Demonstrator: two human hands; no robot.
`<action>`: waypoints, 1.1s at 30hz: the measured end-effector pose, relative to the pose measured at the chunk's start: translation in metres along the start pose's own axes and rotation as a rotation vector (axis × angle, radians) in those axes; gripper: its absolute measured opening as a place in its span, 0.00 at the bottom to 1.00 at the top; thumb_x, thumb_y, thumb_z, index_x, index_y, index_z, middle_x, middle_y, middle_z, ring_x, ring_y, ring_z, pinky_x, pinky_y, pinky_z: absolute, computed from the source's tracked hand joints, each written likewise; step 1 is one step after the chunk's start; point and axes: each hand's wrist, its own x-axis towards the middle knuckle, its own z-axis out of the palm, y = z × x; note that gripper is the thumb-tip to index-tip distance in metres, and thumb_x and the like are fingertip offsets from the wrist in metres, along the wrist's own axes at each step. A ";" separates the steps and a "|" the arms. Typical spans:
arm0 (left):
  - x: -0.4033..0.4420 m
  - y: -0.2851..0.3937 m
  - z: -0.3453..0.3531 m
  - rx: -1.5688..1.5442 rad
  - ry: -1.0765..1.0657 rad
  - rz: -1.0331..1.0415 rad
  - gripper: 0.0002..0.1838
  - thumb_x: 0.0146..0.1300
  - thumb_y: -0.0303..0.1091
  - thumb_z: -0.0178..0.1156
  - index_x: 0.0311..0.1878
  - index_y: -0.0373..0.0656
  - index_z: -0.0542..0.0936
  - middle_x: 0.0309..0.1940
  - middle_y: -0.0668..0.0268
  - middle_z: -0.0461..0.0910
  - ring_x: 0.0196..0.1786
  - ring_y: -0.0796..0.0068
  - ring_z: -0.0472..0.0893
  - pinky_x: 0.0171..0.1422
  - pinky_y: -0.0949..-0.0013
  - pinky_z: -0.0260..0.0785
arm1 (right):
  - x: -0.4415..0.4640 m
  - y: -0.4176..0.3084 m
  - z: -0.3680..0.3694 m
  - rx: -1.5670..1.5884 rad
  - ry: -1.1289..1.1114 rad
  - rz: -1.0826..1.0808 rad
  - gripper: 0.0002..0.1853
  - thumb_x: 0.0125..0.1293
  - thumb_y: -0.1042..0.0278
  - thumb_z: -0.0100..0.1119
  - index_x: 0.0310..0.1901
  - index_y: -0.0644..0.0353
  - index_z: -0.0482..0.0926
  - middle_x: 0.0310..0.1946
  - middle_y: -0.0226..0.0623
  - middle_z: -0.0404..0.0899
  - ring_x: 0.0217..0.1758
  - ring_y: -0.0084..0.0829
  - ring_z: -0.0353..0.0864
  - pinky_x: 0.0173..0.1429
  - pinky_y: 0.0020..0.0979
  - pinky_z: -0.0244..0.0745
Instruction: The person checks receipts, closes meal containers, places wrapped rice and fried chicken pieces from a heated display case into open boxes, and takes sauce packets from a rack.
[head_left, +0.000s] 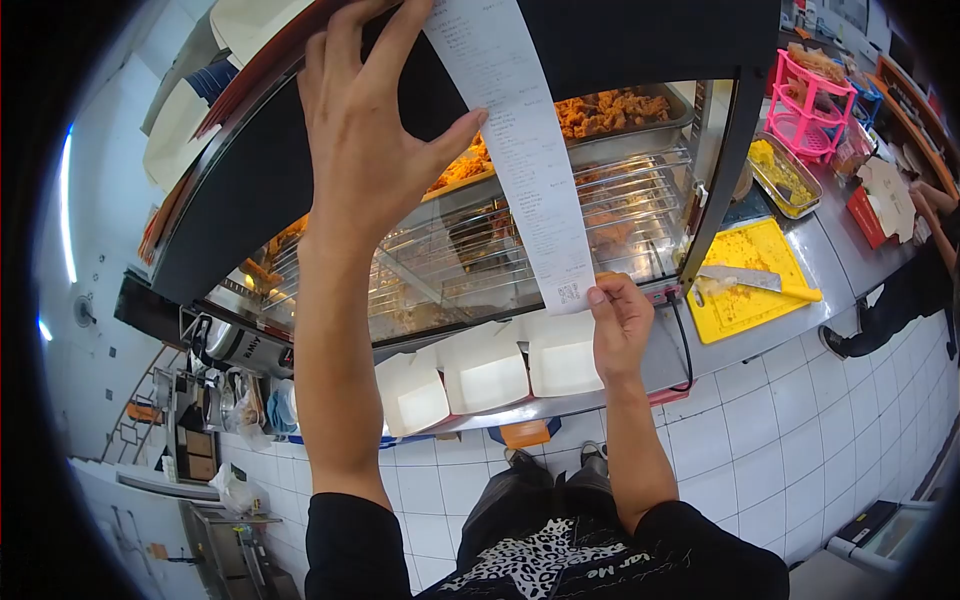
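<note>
A long printed paper strip (pixel 540 180) hangs in front of a glass food warmer. My right hand (pixel 620 315) pinches its lower end between thumb and fingers, beside a small square code. Higher up, my left hand (pixel 365 130) is raised with fingers and thumb spread, its thumb tip at the strip's left edge; the upper fingertips reach the top of the view. Behind the paper, the warmer holds fried food (pixel 615 112) in trays above wire racks (pixel 640 180). Open white boxes (pixel 485 375) stand in a row below the warmer.
To the right, a yellow cutting board (pixel 750 285) bears a knife (pixel 750 277), near a metal tray of yellow food (pixel 785 175) and a pink rack (pixel 812 105). Another person (pixel 915 275) stands at the far right beside a red and white box (pixel 885 205). A black cable hangs by the counter edge.
</note>
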 end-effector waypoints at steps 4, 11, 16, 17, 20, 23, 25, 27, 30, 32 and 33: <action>0.002 0.010 -0.004 -0.008 -0.002 -0.030 0.50 0.42 0.34 0.80 0.75 0.44 0.74 0.63 0.52 0.71 0.67 0.48 0.69 0.74 0.50 0.61 | 0.001 0.002 0.000 0.002 0.009 0.022 0.05 0.76 0.74 0.63 0.46 0.66 0.81 0.40 0.32 0.86 0.42 0.18 0.83 0.50 0.23 0.76; 0.001 -0.004 -0.005 -0.006 -0.053 0.004 0.51 0.42 0.36 0.80 0.76 0.45 0.73 0.65 0.52 0.70 0.68 0.48 0.68 0.75 0.48 0.57 | 0.004 0.013 0.000 0.028 0.018 0.048 0.06 0.75 0.74 0.63 0.47 0.67 0.81 0.41 0.32 0.86 0.46 0.19 0.83 0.53 0.23 0.75; 0.003 0.001 0.015 0.133 0.189 0.055 0.40 0.48 0.38 0.80 0.68 0.47 0.79 0.57 0.57 0.76 0.61 0.55 0.75 0.68 0.52 0.66 | 0.005 0.021 -0.002 0.047 0.033 0.068 0.06 0.75 0.76 0.62 0.48 0.67 0.81 0.42 0.33 0.86 0.47 0.20 0.83 0.54 0.24 0.76; 0.003 0.000 0.016 0.128 0.210 0.070 0.39 0.48 0.38 0.80 0.68 0.50 0.80 0.58 0.59 0.77 0.61 0.56 0.76 0.68 0.52 0.68 | 0.006 0.020 -0.001 0.044 0.036 0.065 0.06 0.75 0.76 0.62 0.49 0.67 0.81 0.42 0.33 0.86 0.47 0.20 0.83 0.55 0.24 0.76; -0.002 -0.009 0.002 -0.030 0.014 0.050 0.52 0.43 0.38 0.81 0.77 0.62 0.73 0.68 0.63 0.73 0.70 0.56 0.70 0.78 0.51 0.62 | 0.009 0.019 0.000 0.061 0.045 0.074 0.07 0.73 0.74 0.65 0.48 0.67 0.82 0.43 0.32 0.86 0.48 0.20 0.82 0.57 0.24 0.74; -0.004 -0.009 0.002 -0.026 -0.004 0.029 0.52 0.43 0.38 0.80 0.77 0.62 0.72 0.68 0.62 0.73 0.70 0.55 0.70 0.78 0.50 0.61 | 0.013 0.020 0.001 0.073 0.060 0.064 0.07 0.72 0.75 0.66 0.48 0.66 0.82 0.43 0.32 0.86 0.48 0.20 0.82 0.58 0.24 0.73; -0.006 -0.010 0.002 -0.020 -0.031 -0.007 0.53 0.43 0.38 0.80 0.78 0.62 0.72 0.68 0.62 0.72 0.71 0.55 0.69 0.79 0.50 0.61 | 0.015 0.021 0.000 0.056 0.072 0.063 0.06 0.72 0.76 0.66 0.47 0.66 0.82 0.42 0.32 0.86 0.48 0.20 0.82 0.57 0.24 0.73; -0.006 -0.010 0.002 -0.023 -0.025 0.008 0.54 0.43 0.38 0.83 0.78 0.60 0.70 0.68 0.63 0.71 0.69 0.57 0.69 0.75 0.50 0.61 | 0.018 0.021 0.000 0.023 0.083 0.075 0.06 0.72 0.77 0.65 0.47 0.66 0.82 0.42 0.32 0.86 0.47 0.19 0.82 0.56 0.23 0.73; -0.005 -0.008 0.003 -0.056 -0.010 -0.001 0.54 0.43 0.38 0.84 0.77 0.57 0.69 0.67 0.64 0.71 0.68 0.58 0.69 0.73 0.50 0.61 | 0.022 0.023 0.000 -0.041 0.116 0.073 0.05 0.72 0.78 0.64 0.47 0.66 0.81 0.42 0.32 0.86 0.46 0.20 0.82 0.54 0.22 0.73; -0.004 -0.007 0.004 -0.106 0.006 -0.023 0.52 0.44 0.38 0.83 0.75 0.55 0.70 0.66 0.63 0.72 0.68 0.57 0.69 0.72 0.51 0.61 | 0.025 0.025 0.000 -0.068 0.141 0.074 0.06 0.72 0.78 0.64 0.47 0.66 0.81 0.42 0.32 0.86 0.45 0.20 0.83 0.54 0.23 0.74; -0.005 -0.008 0.004 -0.140 0.016 -0.035 0.50 0.45 0.38 0.83 0.74 0.53 0.70 0.65 0.63 0.72 0.68 0.57 0.70 0.71 0.51 0.61 | 0.026 0.026 0.001 -0.083 0.152 0.075 0.06 0.72 0.78 0.64 0.47 0.66 0.81 0.41 0.32 0.85 0.45 0.20 0.83 0.54 0.23 0.74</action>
